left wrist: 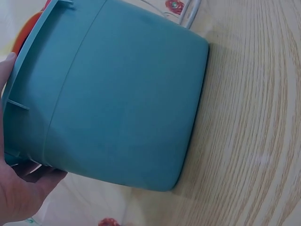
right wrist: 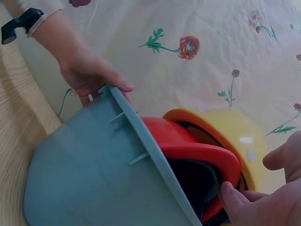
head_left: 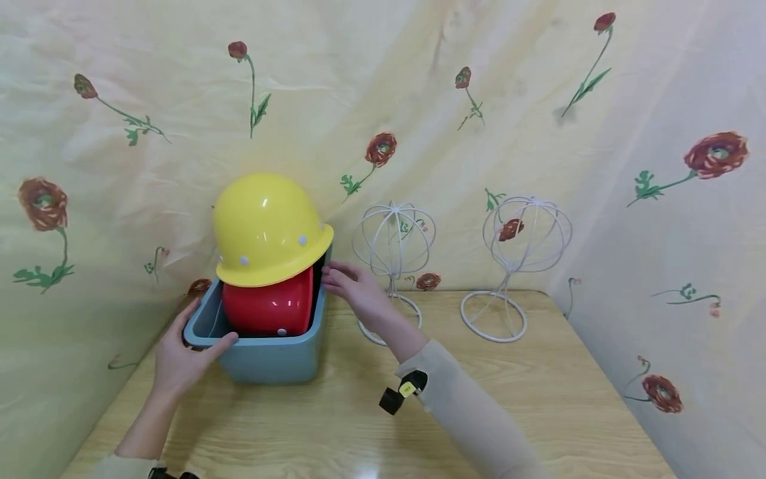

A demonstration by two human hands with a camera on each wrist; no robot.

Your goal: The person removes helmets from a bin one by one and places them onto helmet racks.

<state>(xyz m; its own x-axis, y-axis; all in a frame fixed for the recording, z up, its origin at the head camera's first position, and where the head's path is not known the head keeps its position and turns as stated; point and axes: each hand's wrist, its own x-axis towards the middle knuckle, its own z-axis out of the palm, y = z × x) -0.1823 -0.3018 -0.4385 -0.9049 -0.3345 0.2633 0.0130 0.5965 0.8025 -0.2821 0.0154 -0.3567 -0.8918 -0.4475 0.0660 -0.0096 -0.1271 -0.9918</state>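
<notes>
A blue-grey plastic bin (head_left: 272,362) stands at the left of the table. Inside it a red hard hat (head_left: 269,309) lies on its side, and a yellow hard hat (head_left: 269,226) is perched on top, tilted, above the rim. My left hand (head_left: 179,352) grips the bin's near left corner, thumb over the rim and fingers around the outside, as the left wrist view also shows. At the bin's right side is my right hand (head_left: 359,293); in the right wrist view its fingertips (right wrist: 228,190) are right at the red hat's brim, thumb held apart.
Two white wire globe-shaped stands, a left one (head_left: 393,246) and a right one (head_left: 509,266), are at the back of the wood-grain table (head_left: 383,412). A flower-print cloth (head_left: 371,66) hangs behind and along both sides.
</notes>
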